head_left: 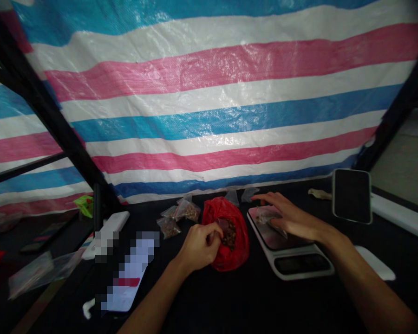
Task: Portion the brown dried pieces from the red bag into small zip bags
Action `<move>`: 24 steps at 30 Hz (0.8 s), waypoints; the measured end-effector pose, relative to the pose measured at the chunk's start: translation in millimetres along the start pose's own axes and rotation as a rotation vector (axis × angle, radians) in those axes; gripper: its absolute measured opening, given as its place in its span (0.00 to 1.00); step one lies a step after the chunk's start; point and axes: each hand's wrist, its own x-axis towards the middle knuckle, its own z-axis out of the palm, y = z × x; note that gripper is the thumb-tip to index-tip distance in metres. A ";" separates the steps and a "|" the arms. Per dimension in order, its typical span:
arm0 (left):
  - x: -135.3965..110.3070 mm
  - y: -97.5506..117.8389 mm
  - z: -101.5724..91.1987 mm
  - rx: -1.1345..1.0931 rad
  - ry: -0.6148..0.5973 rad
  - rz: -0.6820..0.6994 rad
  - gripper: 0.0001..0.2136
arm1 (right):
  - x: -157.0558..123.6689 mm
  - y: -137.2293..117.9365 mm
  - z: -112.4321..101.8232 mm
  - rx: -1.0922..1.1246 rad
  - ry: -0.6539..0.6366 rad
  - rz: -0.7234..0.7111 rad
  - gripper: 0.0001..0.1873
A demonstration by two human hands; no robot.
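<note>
My left hand is closed in a pinch at the mouth of a red plastic bag full of small brown pieces; what its fingers hold is hidden. My right hand lies flat, fingers stretched out, on a small clear bag resting on the platform of a white kitchen scale. The scale sits just right of the red bag on a black table.
Two filled clear bags lie left of the red bag, and empty clear bags lie behind it. A dark tablet stands at the right. A striped tarp hangs behind the table. A phone-like item lies left.
</note>
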 end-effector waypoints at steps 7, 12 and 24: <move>-0.5 1.7 0.0 -0.007 -0.006 0.007 0.09 | 0.7 -0.9 1.0 -0.094 -0.008 0.085 0.44; -1.6 0.1 1.4 0.010 -0.006 0.010 0.09 | -0.1 4.2 3.1 -0.084 0.033 0.071 0.42; -1.9 24.2 3.7 -0.119 0.194 0.194 0.25 | 19.7 -57.5 66.1 0.310 0.469 -0.287 0.17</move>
